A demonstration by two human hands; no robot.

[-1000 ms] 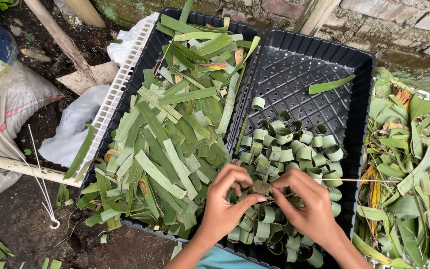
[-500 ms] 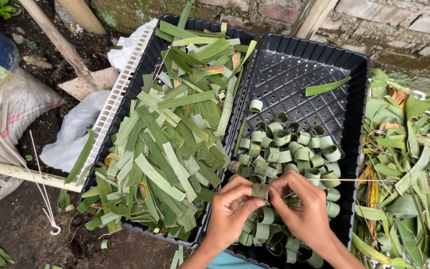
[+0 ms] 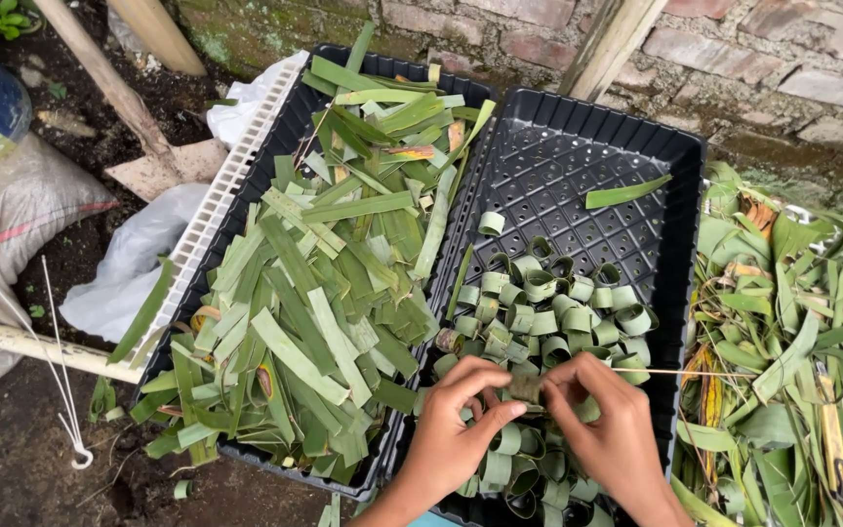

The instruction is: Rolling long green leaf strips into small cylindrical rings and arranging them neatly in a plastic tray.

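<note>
My left hand and my right hand meet over the near end of the right black tray. Together they pinch a rolled green leaf ring between their fingertips. A thin stick juts rightward from my right hand's fingers. Under and around the hands lie several finished leaf rings. The left black tray is heaped with flat cut leaf strips.
A loose pile of long green and yellowed leaves lies right of the trays. A white slatted panel, a white plastic bag, a grey sack and a bamboo pole sit on the soil at left. A brick wall runs behind.
Both hands stayed at the same spot over the right tray, fingers working closer around the leaf ring. The view shifted slightly.
</note>
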